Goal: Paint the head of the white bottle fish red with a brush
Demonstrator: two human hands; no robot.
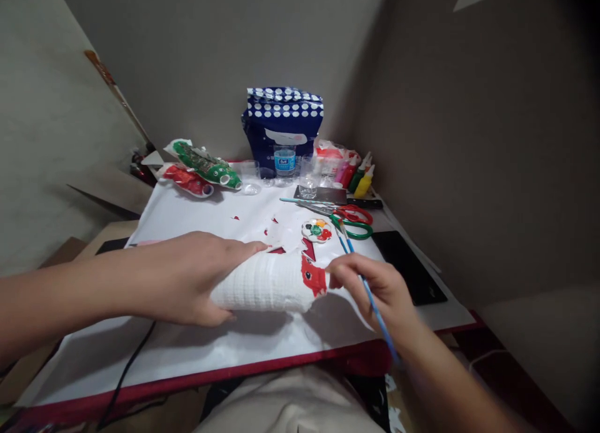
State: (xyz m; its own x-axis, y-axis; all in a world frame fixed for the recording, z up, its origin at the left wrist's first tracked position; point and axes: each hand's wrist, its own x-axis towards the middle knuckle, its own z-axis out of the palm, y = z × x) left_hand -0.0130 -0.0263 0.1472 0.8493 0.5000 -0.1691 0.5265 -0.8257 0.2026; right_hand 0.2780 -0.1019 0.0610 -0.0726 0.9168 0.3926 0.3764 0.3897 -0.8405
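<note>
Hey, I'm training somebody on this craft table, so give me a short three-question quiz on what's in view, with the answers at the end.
1. Fill in: the left hand grips the white wrapped form, while the blue brush is in the ____.
2. What shape is the paint palette? A) square B) flower C) triangle
3. True or false: the yellow paint bottle stands to the left of the dark blue bag.

Key: 1. right hand; 2. B; 3. false.

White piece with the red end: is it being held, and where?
Yes. The left hand grips the white piece around its plain end; the right hand, with a blue brush, has fingertips at its red end.
</note>
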